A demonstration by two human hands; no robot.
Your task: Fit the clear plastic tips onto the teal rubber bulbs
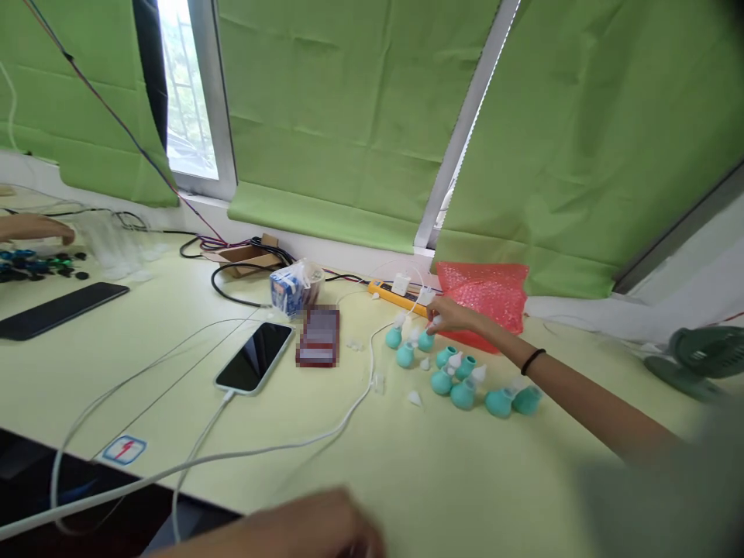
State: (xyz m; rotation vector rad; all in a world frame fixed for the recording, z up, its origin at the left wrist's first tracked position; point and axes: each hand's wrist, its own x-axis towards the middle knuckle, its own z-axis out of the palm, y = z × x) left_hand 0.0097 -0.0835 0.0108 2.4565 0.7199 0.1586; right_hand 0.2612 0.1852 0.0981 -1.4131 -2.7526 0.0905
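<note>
My right hand [449, 315] reaches across the table from the right. Its fingers are bent down onto the top of a small teal squeeze bulb [426, 341] beside the power strip. Several more round teal bulbs [463, 394] stand in a loose group nearer to me, some with white pointed nozzles [478, 374] and some with open tops. A loose white nozzle [415, 397] lies in front of them, and another nozzle [425, 363] is among the bulbs. My left hand [325, 523] is low at the front edge, blurred, with its fingers mostly hidden.
A yellow power strip [380, 291] and red bubble-wrap bag [485, 298] lie by the wall. A white cable [273, 448] crosses the table near a charging phone [256, 358]. Another person's hand [35, 229] is at far left. A green fan [703, 353] stands right.
</note>
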